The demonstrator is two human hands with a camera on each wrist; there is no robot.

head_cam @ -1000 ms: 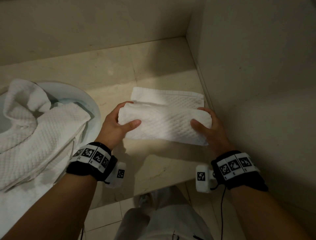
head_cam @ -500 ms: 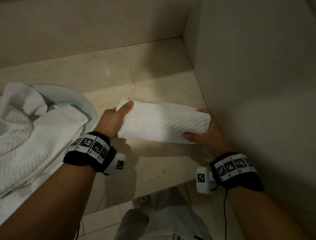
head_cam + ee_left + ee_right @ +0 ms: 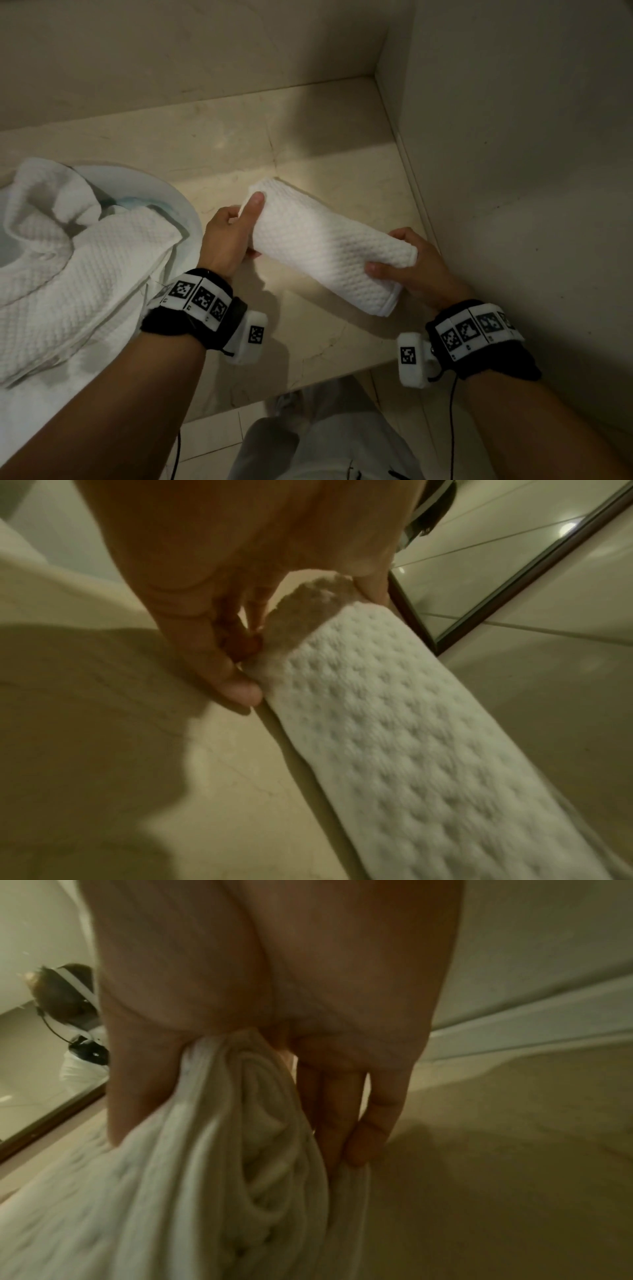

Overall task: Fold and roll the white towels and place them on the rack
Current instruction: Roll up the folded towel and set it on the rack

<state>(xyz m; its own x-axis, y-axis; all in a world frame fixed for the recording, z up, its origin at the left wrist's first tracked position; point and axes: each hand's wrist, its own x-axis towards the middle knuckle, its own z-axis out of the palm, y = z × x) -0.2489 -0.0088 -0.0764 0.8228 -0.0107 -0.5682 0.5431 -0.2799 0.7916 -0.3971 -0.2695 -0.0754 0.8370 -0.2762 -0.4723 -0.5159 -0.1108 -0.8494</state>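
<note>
A rolled white waffle towel (image 3: pixel 325 243) is held above the beige stone counter (image 3: pixel 308 137), slanting from upper left to lower right. My left hand (image 3: pixel 233 236) grips its far left end, thumb lying along the top. My right hand (image 3: pixel 407 263) grips its near right end, thumb on top and fingers behind. The left wrist view shows the rolled towel (image 3: pixel 394 737) running away from my left hand (image 3: pixel 260 631), whose fingertips touch its end. In the right wrist view the spiral end of the rolled towel (image 3: pixel 260 1123) sits inside my right hand (image 3: pixel 274 1083). No rack is in view.
A loose pile of white towels (image 3: pixel 68 267) lies over a white basin (image 3: pixel 164 192) at the left. A wall (image 3: pixel 513 171) stands close on the right, another behind the counter. A mirror edge (image 3: pixel 514 569) shows in the left wrist view. My trouser legs (image 3: pixel 325 442) are below the counter's front edge.
The towel went from being rolled flat on the counter to a finished roll lifted off it. It has turned so its left end points away and its right end comes toward me.
</note>
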